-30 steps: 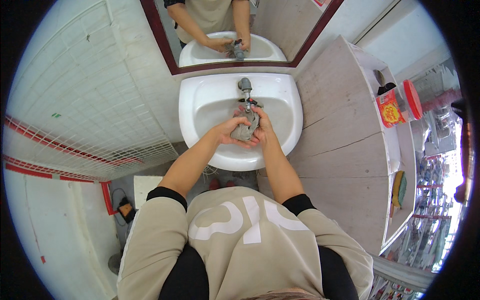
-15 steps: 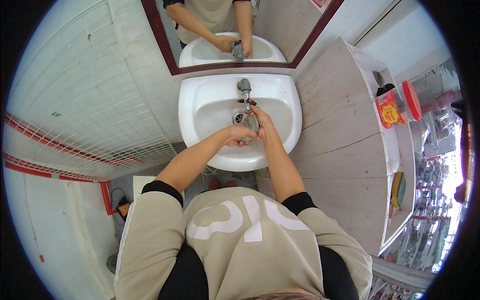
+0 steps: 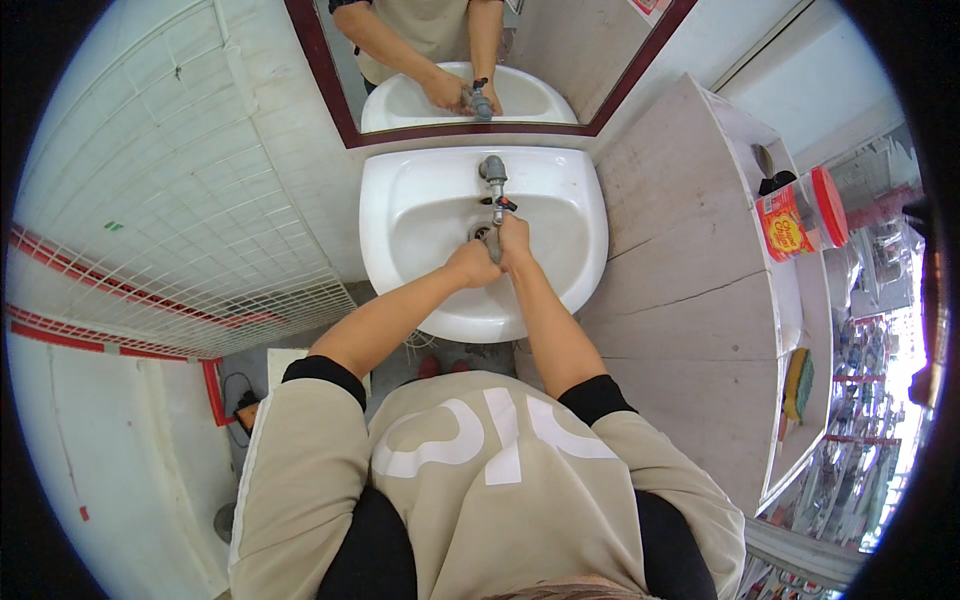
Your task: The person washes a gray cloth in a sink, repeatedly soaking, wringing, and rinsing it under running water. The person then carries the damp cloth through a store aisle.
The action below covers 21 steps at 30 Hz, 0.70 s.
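Over the white washbasin (image 3: 380, 262), my left hand (image 3: 473, 265) and my right hand (image 3: 514, 238) are both closed on a grey, wet-looking cloth (image 3: 493, 246). The cloth is bunched up between the two fists. My right hand is just below the spout of the grey tap (image 3: 492, 172), which has a small red-and-black handle (image 3: 507, 204). Part of the dark drain (image 3: 481, 231) shows beside the cloth. My fingertips are mostly hidden from above.
A mirror with a dark red frame (image 3: 350, 125) hangs above the basin and reflects my arms. On the right, a wooden shelf unit (image 3: 690, 300) holds a red-lidded jar (image 3: 826, 208) and a sponge (image 3: 797, 384). White wire mesh (image 3: 200, 230) lines the left wall.
My hands were cupped loosely around the spread cloth; now they are fists gripping it bunched up. My left hand has moved slightly forward.
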Each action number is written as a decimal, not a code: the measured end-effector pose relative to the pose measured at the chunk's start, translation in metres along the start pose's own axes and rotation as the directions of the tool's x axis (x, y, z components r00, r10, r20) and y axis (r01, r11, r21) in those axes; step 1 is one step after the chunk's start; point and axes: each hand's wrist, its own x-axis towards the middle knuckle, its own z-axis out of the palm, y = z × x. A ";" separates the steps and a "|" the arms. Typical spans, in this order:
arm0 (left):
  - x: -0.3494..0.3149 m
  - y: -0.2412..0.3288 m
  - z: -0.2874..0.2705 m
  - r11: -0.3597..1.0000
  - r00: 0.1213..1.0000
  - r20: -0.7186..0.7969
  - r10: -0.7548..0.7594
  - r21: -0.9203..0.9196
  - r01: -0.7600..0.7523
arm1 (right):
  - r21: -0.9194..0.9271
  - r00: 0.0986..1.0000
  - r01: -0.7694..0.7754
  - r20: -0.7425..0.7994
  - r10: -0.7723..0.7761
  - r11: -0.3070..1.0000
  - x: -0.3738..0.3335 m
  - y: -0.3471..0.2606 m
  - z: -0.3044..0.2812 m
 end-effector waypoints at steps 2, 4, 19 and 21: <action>0.002 -0.004 0.002 0.998 0.997 0.051 -0.051 0.051 0.048 | -0.012 0.999 0.031 -0.023 -0.031 0.999 0.004 0.007 0.002; 0.001 -0.008 0.005 0.996 0.998 0.025 -0.065 0.056 0.064 | -0.201 0.987 0.148 -0.024 -0.156 0.968 0.007 0.016 0.003; 0.008 0.001 -0.026 0.931 0.944 0.330 -0.017 -0.340 0.135 | 0.179 0.996 -0.045 0.085 0.030 0.983 -0.019 -0.023 -0.029; 0.010 -0.002 -0.032 0.919 0.930 0.368 0.006 -0.368 0.140 | 0.149 0.996 -0.067 0.070 0.057 0.987 -0.021 -0.028 -0.038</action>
